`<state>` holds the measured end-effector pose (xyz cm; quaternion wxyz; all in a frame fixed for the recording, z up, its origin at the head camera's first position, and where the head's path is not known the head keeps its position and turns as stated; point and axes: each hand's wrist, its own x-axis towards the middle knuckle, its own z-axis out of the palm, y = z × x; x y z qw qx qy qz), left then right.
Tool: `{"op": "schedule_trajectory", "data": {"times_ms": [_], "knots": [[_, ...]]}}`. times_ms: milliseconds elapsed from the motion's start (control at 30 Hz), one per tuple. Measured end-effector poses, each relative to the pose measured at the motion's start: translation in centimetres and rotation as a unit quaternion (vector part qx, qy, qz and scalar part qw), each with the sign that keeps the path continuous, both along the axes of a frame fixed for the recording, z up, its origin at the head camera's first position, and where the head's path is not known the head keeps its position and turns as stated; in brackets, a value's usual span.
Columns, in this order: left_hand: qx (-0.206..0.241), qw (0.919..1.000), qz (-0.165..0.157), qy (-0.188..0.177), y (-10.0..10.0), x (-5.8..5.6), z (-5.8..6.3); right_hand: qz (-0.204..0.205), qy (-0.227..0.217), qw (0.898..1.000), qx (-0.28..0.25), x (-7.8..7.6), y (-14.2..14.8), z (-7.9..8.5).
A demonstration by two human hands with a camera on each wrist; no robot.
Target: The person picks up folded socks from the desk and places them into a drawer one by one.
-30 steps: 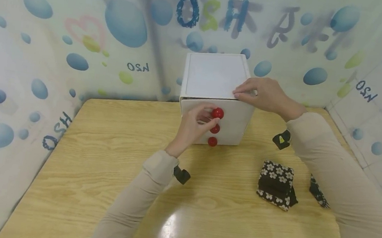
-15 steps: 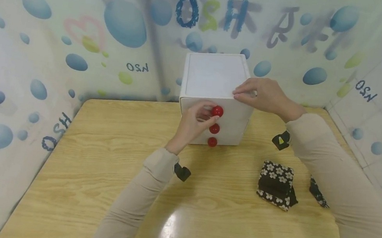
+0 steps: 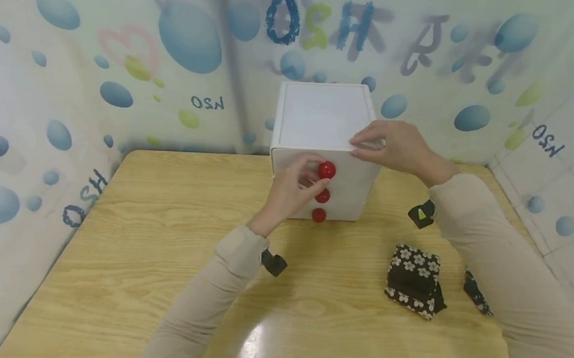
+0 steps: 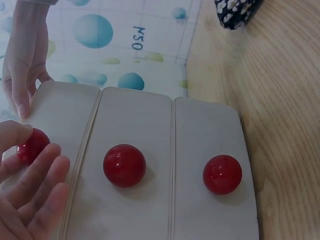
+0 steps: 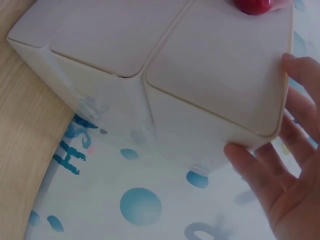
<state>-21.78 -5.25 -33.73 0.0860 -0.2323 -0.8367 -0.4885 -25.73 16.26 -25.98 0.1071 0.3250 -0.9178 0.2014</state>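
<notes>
A white drawer cabinet with three drawers stands at the back of the table, each front bearing a round red knob. My left hand pinches the top knob between thumb and fingers; the left wrist view shows them on either side of that knob. The middle knob and bottom knob are untouched. At the cabinet's upper right front corner, my right hand holds the box, its thumb and fingers spread around the corner in the right wrist view. The top drawer front sits flush.
A folded black cloth with white flowers lies on the wooden table at the right. Another dark patterned cloth is partly hidden by the right sleeve. A patterned wall stands close behind the cabinet.
The dark gap above the top drawer front has closed as the left hand's knob moved slightly inward. The right hand has stayed at the cabinet's corner.
</notes>
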Motion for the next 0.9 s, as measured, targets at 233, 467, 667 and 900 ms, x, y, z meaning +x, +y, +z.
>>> {"op": "schedule_trajectory", "data": {"times_ms": [233,467,667,900], "knots": [[-0.077,0.9965,0.029,0.011,-0.3,0.7,0.7,-0.004,-0.009,1.0,-0.005,0.0,0.1,-0.1],[-0.155,0.9821,-0.01,0.107,-1.4,1.4,2.3,-0.004,-0.01,1.0,-0.002,0.1,0.1,0.0],[-0.169,0.9676,-0.042,0.182,-2.7,1.6,4.8,-0.006,-0.009,1.0,-0.001,0.1,0.1,0.1],[-0.142,0.9791,-0.053,0.136,-4.3,0.1,7.1,-0.009,-0.017,1.0,0.001,0.0,0.0,0.0]]}}
